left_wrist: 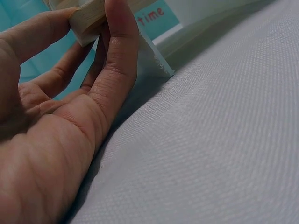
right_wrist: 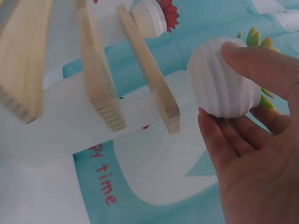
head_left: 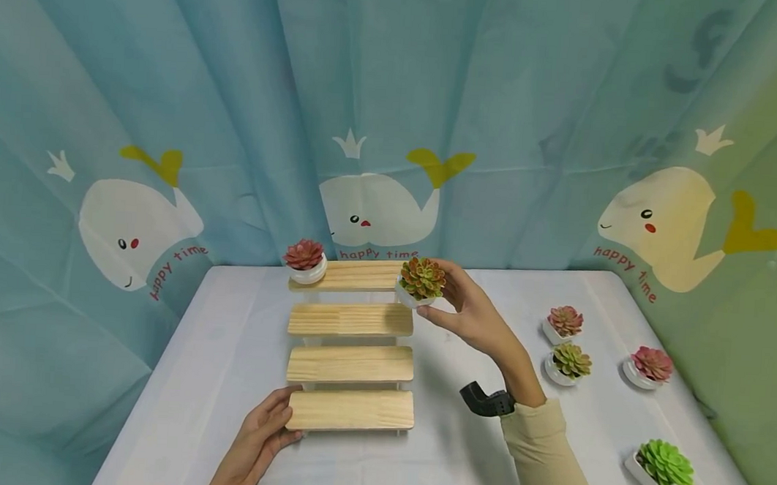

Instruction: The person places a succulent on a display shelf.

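A small stepped rack with wooden shelves (head_left: 352, 366) stands mid-table. My left hand (head_left: 258, 441) grips the left end of its lowest shelf; in the left wrist view the thumb and fingers pinch the board's end (left_wrist: 88, 21). My right hand (head_left: 477, 313) holds a potted succulent with orange-green leaves (head_left: 422, 277) by its white ribbed pot (right_wrist: 222, 79), at the right end of the top shelf. The right wrist view shows the pot beside that shelf's end, a gap between them. A dark red succulent in a white pot (head_left: 305, 261) sits on the top shelf's left end.
To the right on the white table (head_left: 225, 336) stand a pink succulent (head_left: 565, 322), a yellow-green one (head_left: 570, 362), a deeper pink one (head_left: 649, 366) and a bright green one (head_left: 663, 466), all in white pots. A blue whale-print curtain (head_left: 383, 88) hangs behind.
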`<state>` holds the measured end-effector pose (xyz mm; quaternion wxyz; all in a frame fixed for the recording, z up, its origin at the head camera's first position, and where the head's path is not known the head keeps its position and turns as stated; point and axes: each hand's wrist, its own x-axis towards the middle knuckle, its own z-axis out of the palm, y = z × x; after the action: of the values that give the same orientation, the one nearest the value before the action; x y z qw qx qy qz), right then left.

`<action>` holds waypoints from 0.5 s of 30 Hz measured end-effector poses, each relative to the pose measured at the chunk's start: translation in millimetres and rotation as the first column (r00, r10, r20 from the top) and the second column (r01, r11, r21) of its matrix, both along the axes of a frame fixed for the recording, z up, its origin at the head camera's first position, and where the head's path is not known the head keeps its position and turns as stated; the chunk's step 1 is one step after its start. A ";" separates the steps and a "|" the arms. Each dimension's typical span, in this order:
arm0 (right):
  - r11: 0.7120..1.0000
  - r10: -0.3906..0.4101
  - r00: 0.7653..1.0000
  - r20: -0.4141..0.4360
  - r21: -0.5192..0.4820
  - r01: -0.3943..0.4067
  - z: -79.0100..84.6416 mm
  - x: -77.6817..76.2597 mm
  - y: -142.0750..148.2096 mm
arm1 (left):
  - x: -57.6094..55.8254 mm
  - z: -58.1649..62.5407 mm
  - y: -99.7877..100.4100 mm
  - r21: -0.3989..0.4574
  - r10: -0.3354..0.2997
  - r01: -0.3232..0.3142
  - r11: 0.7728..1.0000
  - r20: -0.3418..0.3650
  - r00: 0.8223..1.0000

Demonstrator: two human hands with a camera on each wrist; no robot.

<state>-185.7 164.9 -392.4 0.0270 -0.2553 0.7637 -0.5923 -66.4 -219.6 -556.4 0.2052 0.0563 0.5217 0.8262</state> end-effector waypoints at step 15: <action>0.999 0.024 0.999 0.020 0.038 -0.025 9.0 -50.9 -37.3 | 1.0 -0.8 1.7 -0.032 0.036 -0.036 0.999 -0.005 0.999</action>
<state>-236.7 127.6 -383.4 0.0467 -0.2582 0.7714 -0.5798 -65.4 -217.9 -557.1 0.1898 0.0454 0.5363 0.8212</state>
